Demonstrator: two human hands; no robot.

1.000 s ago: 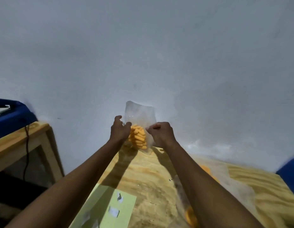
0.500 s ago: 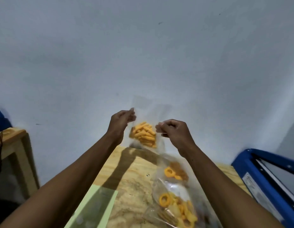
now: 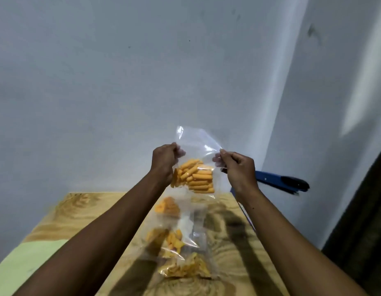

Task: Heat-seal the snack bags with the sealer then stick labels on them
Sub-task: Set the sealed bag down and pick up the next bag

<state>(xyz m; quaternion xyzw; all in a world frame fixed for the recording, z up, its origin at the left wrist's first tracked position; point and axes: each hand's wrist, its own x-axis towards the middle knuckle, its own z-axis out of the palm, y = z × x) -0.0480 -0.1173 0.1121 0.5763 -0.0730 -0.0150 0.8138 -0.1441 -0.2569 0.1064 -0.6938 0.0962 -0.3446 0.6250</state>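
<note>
The left hand (image 3: pixel 165 159) and right hand (image 3: pixel 236 167) hold a clear bag (image 3: pixel 195 165) up in the air above the far end of the wooden surface (image 3: pixel 82 212), in front of the grey wall (image 3: pixel 142 71). Each hand pinches one side edge of the bag with curled fingers and thumb, the left on the left edge and the right on the right edge, so the plastic is stretched between them. The bag's empty top part stands above the hands; orange stick snacks (image 3: pixel 196 177) sit in its lower part, between and just below the hands. Under it, three more clear bags of orange snacks lie in a row on the surface: one far (image 3: pixel 167 208), one in the middle (image 3: pixel 168 243), one nearest (image 3: pixel 185 268). A blue sealer (image 3: pixel 281 182) with a black handle tip shows behind the right wrist, its arm raised. A pale green sheet (image 3: pixel 29 263) lies on the surface at the near left. A dark curtain (image 3: pixel 362 221) hangs at the right edge.
</note>
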